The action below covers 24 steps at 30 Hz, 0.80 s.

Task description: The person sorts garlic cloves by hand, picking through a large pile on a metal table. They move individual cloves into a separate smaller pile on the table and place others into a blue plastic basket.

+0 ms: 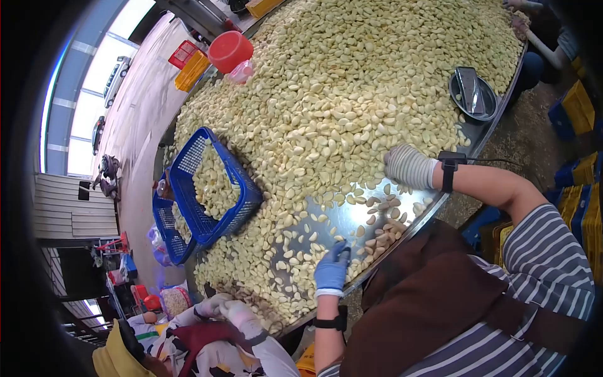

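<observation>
Pale peeled garlic cloves [339,94] cover a metal table [339,217] in a deep heap. My left hand [331,271], in a blue glove with dark fingertips, reaches over the table's near edge. Its fingers are slightly apart among scattered cloves, one lying at the fingertips. My right hand [407,166], in a striped whitish glove, rests at the lower edge of the heap with curled fingers; whatever is under them is hidden. Between my hands, brownish cloves [384,237] lie grouped along the table's edge.
Two blue plastic baskets hold cloves; the larger one [242,202] stands on the heap. A metal bowl [482,107] with a scoop-like object sits at the right edge. A red basin [230,51] is at the back. A co-worker's gloved hands [227,309] work at lower left; another person works at upper right.
</observation>
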Tool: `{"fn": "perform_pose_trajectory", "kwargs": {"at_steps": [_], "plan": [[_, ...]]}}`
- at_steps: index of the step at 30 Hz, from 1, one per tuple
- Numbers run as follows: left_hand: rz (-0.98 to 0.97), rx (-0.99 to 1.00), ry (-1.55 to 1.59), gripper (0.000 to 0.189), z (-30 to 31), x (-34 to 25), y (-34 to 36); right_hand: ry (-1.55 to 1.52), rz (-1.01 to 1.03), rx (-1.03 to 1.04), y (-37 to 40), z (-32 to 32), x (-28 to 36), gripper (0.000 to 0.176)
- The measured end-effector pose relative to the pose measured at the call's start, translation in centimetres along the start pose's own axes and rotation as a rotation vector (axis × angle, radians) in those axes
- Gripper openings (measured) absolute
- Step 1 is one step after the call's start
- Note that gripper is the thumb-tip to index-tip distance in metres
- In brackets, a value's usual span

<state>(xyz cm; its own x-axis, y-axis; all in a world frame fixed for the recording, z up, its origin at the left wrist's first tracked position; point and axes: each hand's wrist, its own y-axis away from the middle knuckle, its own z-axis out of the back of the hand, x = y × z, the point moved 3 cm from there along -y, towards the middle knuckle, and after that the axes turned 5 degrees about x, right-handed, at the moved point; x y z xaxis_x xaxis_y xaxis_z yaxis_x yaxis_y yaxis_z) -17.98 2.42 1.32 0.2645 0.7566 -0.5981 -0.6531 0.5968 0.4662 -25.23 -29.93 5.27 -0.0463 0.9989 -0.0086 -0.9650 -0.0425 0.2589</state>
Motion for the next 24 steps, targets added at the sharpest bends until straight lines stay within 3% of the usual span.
{"fn": "perform_pose_trajectory", "kwargs": {"at_steps": [1, 2, 4, 5, 7, 8, 9, 12, 13, 16, 18, 19, 23, 24], "plan": [[-0.132, 0.09, -0.138, 0.029, -1.4, -1.7, -0.2, -0.038, -0.02, 0.016, 0.0, -0.3, -0.3, 0.012], [-0.131, 0.081, -0.135, 0.029, -1.3, -1.4, -0.2, -0.073, -0.04, 0.032, 0.0, -0.6, -0.7, 0.012], [0.234, 0.288, -0.277, 0.029, -1.2, 1.6, 0.5, -0.032, -0.011, 0.011, 0.6, -1.2, -0.8, 0.013], [0.35, 0.231, -0.292, 0.029, 0.6, 2.4, 1.6, 0.008, 0.01, -0.006, 0.8, -1.4, -0.6, 0.013], [0.458, 0.272, -0.379, 0.026, 2.0, 10.3, 1.9, -0.003, -0.004, -0.004, 0.2, -1.9, -0.7, 0.012], [0.523, 0.274, -0.458, 0.027, 3.6, 10.4, 2.2, -0.052, -0.025, 0.102, -0.5, -1.9, -0.6, 0.012], [0.478, 0.12, -0.559, 0.028, 4.5, 10.4, 1.9, -0.1, -0.049, 0.203, -1.2, -2.0, -0.4, 0.012], [0.319, -0.068, -0.196, 0.028, 5.9, 2.0, -0.8, -0.373, -0.006, 0.213, -4.2, -4.5, 1.4, 0.017], [0.231, -0.11, -0.128, 0.029, 5.6, -1.1, -2.5, -0.471, -0.011, 0.378, -4.2, -2.7, 2.5, 0.018], [0.14, -0.186, -0.151, 0.033, 3.6, -5.7, -7.6, -0.588, 0.074, 0.29, -4.4, -1.5, 4.4, 0.017], [0.118, -0.196, -0.191, 0.035, 2.6, -6.2, -10.3, -0.787, -0.014, 0.089, -3.6, -0.1, 3.7, 0.016], [0.131, -0.198, -0.262, 0.036, 2.2, -6.3, -11.5, -0.785, -0.027, 0.085, -3.1, -0.1, 2.8, 0.016], [0.182, -0.162, -0.298, 0.037, 2.1, -6.8, -13.1, -0.644, -0.439, -0.068, -0.3, -0.2, -4.4, 0.016], [0.208, -0.178, -0.316, 0.038, 1.9, -6.4, -13.6, -0.561, -0.401, -0.098, -0.8, -1.5, -4.5, 0.016]]}}
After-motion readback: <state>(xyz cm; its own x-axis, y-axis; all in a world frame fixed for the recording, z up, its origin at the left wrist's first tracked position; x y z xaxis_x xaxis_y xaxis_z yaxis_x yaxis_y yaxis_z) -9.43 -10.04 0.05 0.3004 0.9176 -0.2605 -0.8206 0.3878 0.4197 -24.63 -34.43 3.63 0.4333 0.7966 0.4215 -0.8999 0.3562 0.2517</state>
